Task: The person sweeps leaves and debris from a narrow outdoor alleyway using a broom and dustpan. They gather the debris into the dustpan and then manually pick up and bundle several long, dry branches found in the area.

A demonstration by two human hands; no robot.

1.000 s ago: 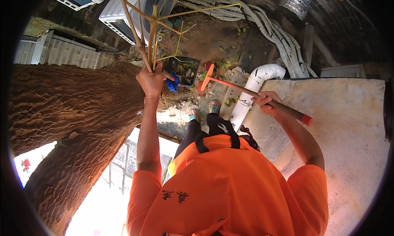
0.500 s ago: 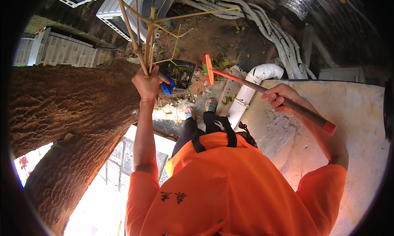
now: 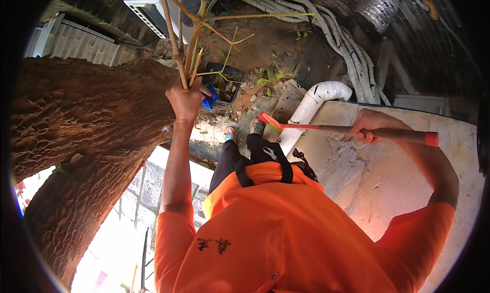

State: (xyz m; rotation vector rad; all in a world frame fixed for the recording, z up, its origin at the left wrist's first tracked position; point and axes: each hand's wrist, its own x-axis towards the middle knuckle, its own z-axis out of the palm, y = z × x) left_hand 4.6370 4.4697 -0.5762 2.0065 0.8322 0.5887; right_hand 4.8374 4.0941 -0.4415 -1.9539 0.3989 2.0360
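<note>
My left hand [image 3: 185,100] is closed around a bundle of bare branches [image 3: 196,25], which fork out above the fist. Just beside that fist, a piece of handle with a blue wrap [image 3: 210,97] shows; whether my fingers also hold it is hidden. Beyond it lies a black dustpan-like tray [image 3: 235,93] with leaves in it. My right hand [image 3: 371,125] grips the brown handle of a long-handled tool [image 3: 332,129] with a red end cap. Its narrow orange head, seen edge-on, appears over my right foot [image 3: 256,126]; its exact kind I cannot make out.
A thick tree trunk [image 3: 92,114] fills the left. On the right stand a pale wall-like slab [image 3: 418,160] and a bent white pipe [image 3: 326,93]. Wrapped pipes [image 3: 337,33] and an air-conditioner unit [image 3: 148,10] are at the back. Leaves [image 3: 270,76] litter the soil.
My right hand has shifted right, and the tool has swung nearly level, its orange head coming nearer to my feet. My left hand still holds the branches, almost unmoved.
</note>
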